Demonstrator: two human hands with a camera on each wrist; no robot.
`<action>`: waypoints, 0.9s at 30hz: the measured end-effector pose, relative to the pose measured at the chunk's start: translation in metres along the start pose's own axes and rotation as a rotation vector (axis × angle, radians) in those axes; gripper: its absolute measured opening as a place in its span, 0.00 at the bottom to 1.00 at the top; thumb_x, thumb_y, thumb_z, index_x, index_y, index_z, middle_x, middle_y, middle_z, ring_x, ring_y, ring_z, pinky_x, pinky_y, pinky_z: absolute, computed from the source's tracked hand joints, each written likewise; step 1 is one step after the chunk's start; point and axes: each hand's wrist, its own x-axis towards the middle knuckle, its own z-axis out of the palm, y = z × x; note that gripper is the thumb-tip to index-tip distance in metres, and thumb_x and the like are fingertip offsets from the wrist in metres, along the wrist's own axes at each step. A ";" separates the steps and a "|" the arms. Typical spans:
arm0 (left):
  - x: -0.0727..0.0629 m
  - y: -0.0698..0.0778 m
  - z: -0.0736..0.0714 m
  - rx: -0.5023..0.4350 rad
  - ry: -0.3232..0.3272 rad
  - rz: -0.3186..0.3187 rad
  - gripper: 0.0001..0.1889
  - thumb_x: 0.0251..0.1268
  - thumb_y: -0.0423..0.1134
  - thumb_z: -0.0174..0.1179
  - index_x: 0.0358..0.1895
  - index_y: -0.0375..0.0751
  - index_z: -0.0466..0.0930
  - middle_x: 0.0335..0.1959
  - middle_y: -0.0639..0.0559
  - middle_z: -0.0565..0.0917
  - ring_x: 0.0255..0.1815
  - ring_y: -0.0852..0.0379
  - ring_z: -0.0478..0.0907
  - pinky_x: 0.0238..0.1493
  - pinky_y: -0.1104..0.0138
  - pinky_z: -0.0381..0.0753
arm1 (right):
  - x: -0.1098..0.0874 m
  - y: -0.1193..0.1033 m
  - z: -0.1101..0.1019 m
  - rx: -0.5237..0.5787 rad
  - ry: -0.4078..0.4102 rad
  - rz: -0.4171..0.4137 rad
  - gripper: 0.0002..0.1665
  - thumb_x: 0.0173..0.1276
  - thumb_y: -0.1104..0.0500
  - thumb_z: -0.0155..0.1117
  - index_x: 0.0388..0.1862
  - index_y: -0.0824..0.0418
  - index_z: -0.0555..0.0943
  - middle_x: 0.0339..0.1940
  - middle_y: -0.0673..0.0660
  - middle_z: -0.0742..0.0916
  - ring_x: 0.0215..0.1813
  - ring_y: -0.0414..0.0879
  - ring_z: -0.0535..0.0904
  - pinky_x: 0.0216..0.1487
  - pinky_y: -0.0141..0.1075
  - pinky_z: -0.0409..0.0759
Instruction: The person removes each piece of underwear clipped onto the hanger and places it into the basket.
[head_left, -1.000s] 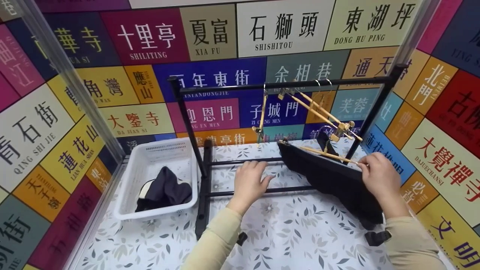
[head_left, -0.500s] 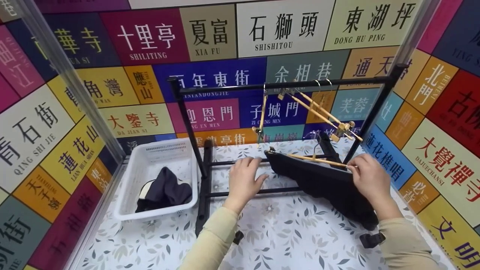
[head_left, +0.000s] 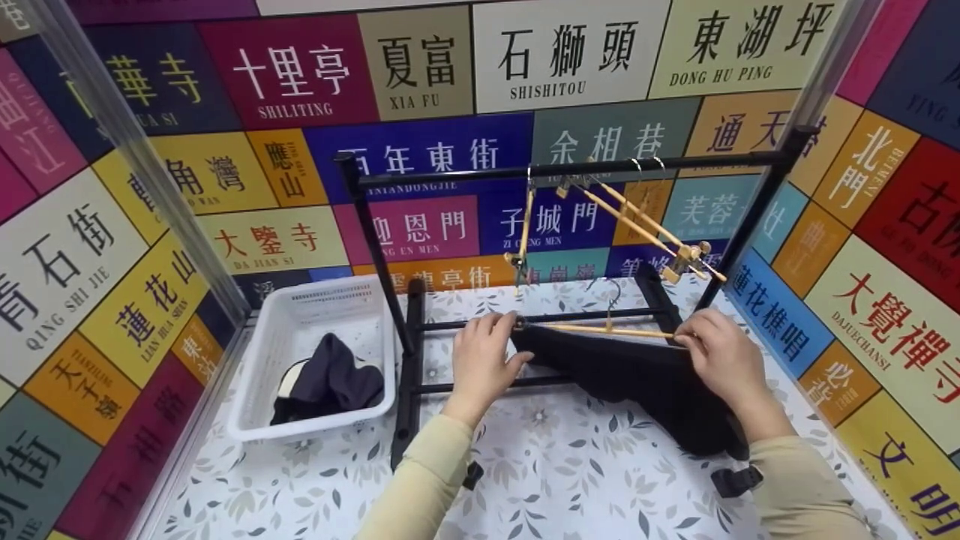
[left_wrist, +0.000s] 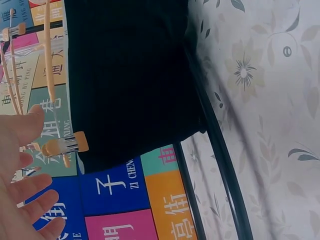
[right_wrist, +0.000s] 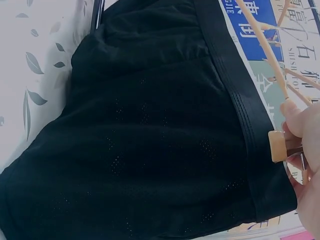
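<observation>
A black garment [head_left: 630,382] with a stitched waistband hangs by that band from a wooden clip hanger [head_left: 577,328]. My right hand [head_left: 720,356] pinches the hanger's right end; in the right wrist view its fingers are at the clip [right_wrist: 278,146] on the waistband. My left hand [head_left: 486,358] is at the hanger's left end. In the left wrist view its fingers are spread beside the other clip [left_wrist: 75,143], with a gap to it. The hanger's metal hook [head_left: 613,294] points up and is off the rail.
A black rack [head_left: 450,177] stands on the leaf-patterned tabletop. From its top rail hang several wooden clip hangers [head_left: 637,217]. At left, a white basket [head_left: 251,390] holds a dark crumpled cloth [head_left: 337,379]. Sign-covered walls [head_left: 577,60] close in the back and sides.
The right hand has moved left and slightly down with the hanger and garment. The hanger now lies nearly level, its left end beside the left hand, which has shifted slightly left.
</observation>
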 end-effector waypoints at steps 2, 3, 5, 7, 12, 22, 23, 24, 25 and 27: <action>-0.001 -0.001 0.001 -0.004 -0.001 -0.006 0.34 0.50 0.54 0.75 0.61 0.47 0.77 0.52 0.48 0.81 0.52 0.46 0.76 0.52 0.51 0.73 | 0.000 -0.001 0.000 0.015 0.001 -0.023 0.08 0.57 0.69 0.73 0.31 0.59 0.82 0.37 0.55 0.82 0.40 0.55 0.79 0.39 0.48 0.75; -0.001 -0.001 0.001 -0.005 -0.003 -0.009 0.34 0.50 0.53 0.75 0.62 0.46 0.77 0.52 0.48 0.81 0.52 0.46 0.76 0.53 0.51 0.73 | 0.000 -0.002 0.000 0.022 0.001 -0.036 0.08 0.57 0.68 0.73 0.31 0.59 0.82 0.37 0.55 0.82 0.40 0.54 0.79 0.39 0.47 0.75; -0.001 -0.002 0.002 -0.002 -0.005 -0.011 0.34 0.51 0.53 0.75 0.62 0.46 0.77 0.52 0.48 0.81 0.53 0.46 0.76 0.53 0.51 0.73 | 0.000 -0.002 0.001 0.036 -0.003 -0.059 0.06 0.60 0.66 0.72 0.32 0.59 0.82 0.37 0.55 0.82 0.41 0.54 0.79 0.40 0.46 0.75; -0.002 -0.003 0.002 0.010 -0.014 -0.011 0.33 0.52 0.52 0.74 0.62 0.47 0.77 0.52 0.49 0.82 0.53 0.46 0.76 0.52 0.52 0.73 | -0.001 -0.003 0.002 0.041 -0.005 -0.079 0.03 0.65 0.62 0.69 0.32 0.59 0.82 0.38 0.55 0.82 0.41 0.54 0.79 0.41 0.45 0.75; -0.004 -0.004 0.002 0.038 -0.024 0.003 0.25 0.55 0.50 0.73 0.56 0.49 0.81 0.48 0.53 0.84 0.49 0.48 0.78 0.50 0.53 0.73 | -0.002 -0.004 0.003 0.051 -0.014 -0.098 0.09 0.71 0.56 0.64 0.33 0.59 0.82 0.38 0.56 0.82 0.42 0.54 0.80 0.42 0.44 0.75; -0.008 -0.006 -0.004 0.012 0.009 0.024 0.14 0.58 0.46 0.71 0.45 0.48 0.83 0.40 0.53 0.85 0.43 0.49 0.78 0.46 0.53 0.74 | -0.001 -0.005 0.004 0.060 0.007 -0.141 0.08 0.70 0.57 0.64 0.33 0.60 0.82 0.38 0.56 0.83 0.42 0.54 0.80 0.41 0.44 0.75; -0.008 -0.006 -0.004 0.006 0.008 0.023 0.14 0.58 0.46 0.70 0.45 0.48 0.83 0.39 0.53 0.85 0.43 0.49 0.78 0.45 0.54 0.74 | -0.001 -0.006 0.005 0.060 0.006 -0.144 0.09 0.71 0.56 0.64 0.33 0.60 0.82 0.38 0.56 0.83 0.42 0.54 0.80 0.41 0.44 0.75; -0.009 -0.007 -0.006 0.000 0.007 0.021 0.13 0.58 0.46 0.70 0.45 0.48 0.83 0.39 0.53 0.85 0.43 0.49 0.78 0.45 0.53 0.74 | -0.001 -0.006 0.005 0.061 0.003 -0.145 0.10 0.71 0.55 0.63 0.33 0.60 0.82 0.38 0.55 0.83 0.42 0.53 0.80 0.41 0.44 0.75; -0.009 -0.007 -0.007 -0.006 0.009 0.022 0.13 0.58 0.46 0.70 0.45 0.48 0.83 0.39 0.53 0.85 0.43 0.49 0.78 0.45 0.54 0.74 | -0.002 -0.007 0.006 0.060 -0.001 -0.142 0.10 0.72 0.55 0.63 0.33 0.60 0.82 0.38 0.55 0.83 0.42 0.53 0.80 0.40 0.44 0.76; -0.010 -0.008 -0.010 -0.016 0.013 0.021 0.13 0.58 0.46 0.70 0.45 0.48 0.84 0.39 0.53 0.85 0.43 0.48 0.78 0.45 0.53 0.74 | -0.001 -0.008 0.007 0.060 -0.005 -0.143 0.10 0.71 0.55 0.63 0.33 0.60 0.82 0.38 0.54 0.83 0.41 0.52 0.80 0.39 0.44 0.76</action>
